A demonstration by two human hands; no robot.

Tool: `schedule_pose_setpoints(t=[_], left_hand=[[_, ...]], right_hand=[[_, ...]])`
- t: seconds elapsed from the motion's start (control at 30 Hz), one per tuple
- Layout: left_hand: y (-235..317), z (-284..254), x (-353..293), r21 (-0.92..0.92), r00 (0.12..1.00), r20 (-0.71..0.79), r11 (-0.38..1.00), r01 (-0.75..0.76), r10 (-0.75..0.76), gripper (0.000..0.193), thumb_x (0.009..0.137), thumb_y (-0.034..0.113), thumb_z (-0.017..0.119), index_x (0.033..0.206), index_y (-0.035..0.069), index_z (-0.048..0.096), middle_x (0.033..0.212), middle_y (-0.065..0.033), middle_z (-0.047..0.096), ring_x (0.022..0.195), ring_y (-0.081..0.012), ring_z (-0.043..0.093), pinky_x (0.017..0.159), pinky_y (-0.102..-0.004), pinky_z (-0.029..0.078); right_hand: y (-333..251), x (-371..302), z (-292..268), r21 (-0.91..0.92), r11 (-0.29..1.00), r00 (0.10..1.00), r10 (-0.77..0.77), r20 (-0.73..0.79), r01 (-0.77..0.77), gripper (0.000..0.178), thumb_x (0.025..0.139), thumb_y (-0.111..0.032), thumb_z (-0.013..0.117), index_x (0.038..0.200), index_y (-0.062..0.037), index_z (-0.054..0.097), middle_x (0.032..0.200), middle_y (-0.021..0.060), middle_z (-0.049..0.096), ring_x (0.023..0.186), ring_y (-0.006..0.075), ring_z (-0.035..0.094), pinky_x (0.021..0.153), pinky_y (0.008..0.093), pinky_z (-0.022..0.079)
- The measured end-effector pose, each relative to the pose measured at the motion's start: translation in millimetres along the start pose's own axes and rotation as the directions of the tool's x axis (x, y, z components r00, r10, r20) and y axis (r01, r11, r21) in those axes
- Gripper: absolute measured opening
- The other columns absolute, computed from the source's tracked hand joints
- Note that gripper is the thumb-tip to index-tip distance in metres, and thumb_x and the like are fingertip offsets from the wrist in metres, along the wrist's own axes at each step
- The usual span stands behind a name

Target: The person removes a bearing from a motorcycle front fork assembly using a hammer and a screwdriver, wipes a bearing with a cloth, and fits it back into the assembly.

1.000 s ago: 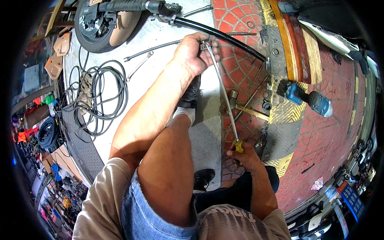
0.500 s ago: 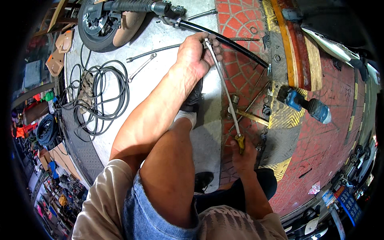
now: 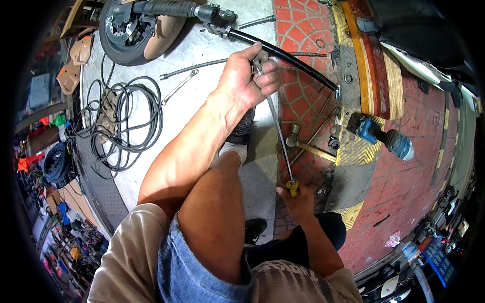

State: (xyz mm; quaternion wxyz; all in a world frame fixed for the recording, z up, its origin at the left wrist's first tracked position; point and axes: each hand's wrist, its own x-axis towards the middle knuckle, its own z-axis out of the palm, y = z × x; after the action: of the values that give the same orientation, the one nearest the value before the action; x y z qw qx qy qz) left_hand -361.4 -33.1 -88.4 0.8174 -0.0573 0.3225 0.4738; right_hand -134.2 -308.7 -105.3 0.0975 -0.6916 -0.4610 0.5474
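Observation:
My left hand (image 3: 247,76) is closed around a small shiny metal piece (image 3: 257,67), whose exact kind I cannot make out. A long screwdriver (image 3: 280,139) runs from the left hand down to my right hand (image 3: 302,203), which grips its yellow handle. The screwdriver's tip is at the left hand's fingers, partly hidden there. Just beyond the left hand lies a black tube (image 3: 288,53), joined at its upper end to the fork of a scooter wheel (image 3: 126,33). To the right of the screwdriver's shaft lies a hammer (image 3: 313,150) with a wooden handle.
A combination wrench (image 3: 179,87) and a coiled black cable (image 3: 136,126) lie on the pale floor at left. A blue cordless power tool (image 3: 381,136) rests on the red paving at right, near wooden boards (image 3: 376,65). Thin rods (image 3: 202,64) lie beyond the left hand.
My right hand has moved a little left and down with the screwdriver. My left hand has turned, and more of its curled fingers and the metal piece show. The view has shifted slightly.

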Motion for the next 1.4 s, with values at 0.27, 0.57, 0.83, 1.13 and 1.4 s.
schedule_pose_setpoints(t=[0.27, 0.57, 0.83, 1.13, 1.4], left_hand=[[1, -24, 0, 0.037, 0.974, -0.211, 0.995, 0.094, -0.084, 0.031, 0.108, 0.031, 0.048, 0.085, 0.011, 0.051, 0.070, -0.0048, 0.050, 0.053, -0.0156, 0.039, 0.050, -0.0322, 0.034], [-1, -36, 17, 0.291, 0.973, -0.230, 0.956, 0.034, 0.036, 0.037, 0.108, 0.032, 0.047, 0.081, 0.009, 0.057, 0.067, -0.0061, 0.055, 0.054, -0.0195, 0.046, 0.055, -0.0352, 0.042], [4, -53, 10, 0.734, 0.948, -0.105, 0.667, -0.130, 0.300, 0.042, 0.107, 0.030, 0.050, 0.078, 0.001, 0.060, 0.051, -0.0037, 0.045, 0.034, -0.0139, 0.033, 0.035, -0.0306, 0.028], [2, -76, -1, 0.902, 0.909, 0.078, 0.359, -0.239, 0.409, 0.043, 0.105, 0.028, 0.054, 0.076, 0.000, 0.069, 0.060, -0.0026, 0.058, 0.049, -0.0112, 0.046, 0.049, -0.0292, 0.038], [9, -81, -20, 0.984, 0.949, 0.142, 0.062, -0.165, 0.281, 0.039, 0.106, 0.027, 0.056, 0.080, 0.001, 0.071, 0.064, -0.0007, 0.057, 0.062, -0.0112, 0.049, 0.061, -0.0306, 0.042]], right_hand=[[7, -7, 3, 0.034, 0.997, 0.988, 0.071, 0.135, -0.076, 0.035, 0.089, -0.031, 0.083, 0.091, 0.0001, 0.066, 0.074, 0.0092, 0.063, 0.066, 0.0194, 0.057, 0.063, 0.0387, 0.048], [-9, -9, 0, 0.016, 0.998, 0.993, 0.066, 0.095, -0.068, 0.032, 0.092, -0.028, 0.080, 0.090, 0.0003, 0.066, 0.071, 0.0070, 0.061, 0.064, 0.0177, 0.055, 0.061, 0.0386, 0.047], [-28, -25, -31, 0.091, 0.969, 0.952, 0.204, 0.229, -0.229, 0.028, 0.093, -0.028, 0.079, 0.092, -0.0019, 0.068, 0.072, 0.0043, 0.062, 0.064, 0.0133, 0.056, 0.059, 0.0343, 0.047], [-39, -23, -98, -0.025, 0.962, 0.893, 0.263, 0.366, -0.274, 0.022, 0.093, -0.019, 0.078, 0.084, -0.0037, 0.064, 0.065, -0.0001, 0.058, 0.056, 0.0100, 0.052, 0.051, 0.0298, 0.043], [-47, -23, -125, -0.228, 0.892, 0.784, 0.451, 0.427, -0.390, 0.030, 0.093, -0.024, 0.078, 0.081, -0.0012, 0.065, 0.065, 0.0011, 0.055, 0.063, 0.0117, 0.047, 0.058, 0.0344, 0.044]])
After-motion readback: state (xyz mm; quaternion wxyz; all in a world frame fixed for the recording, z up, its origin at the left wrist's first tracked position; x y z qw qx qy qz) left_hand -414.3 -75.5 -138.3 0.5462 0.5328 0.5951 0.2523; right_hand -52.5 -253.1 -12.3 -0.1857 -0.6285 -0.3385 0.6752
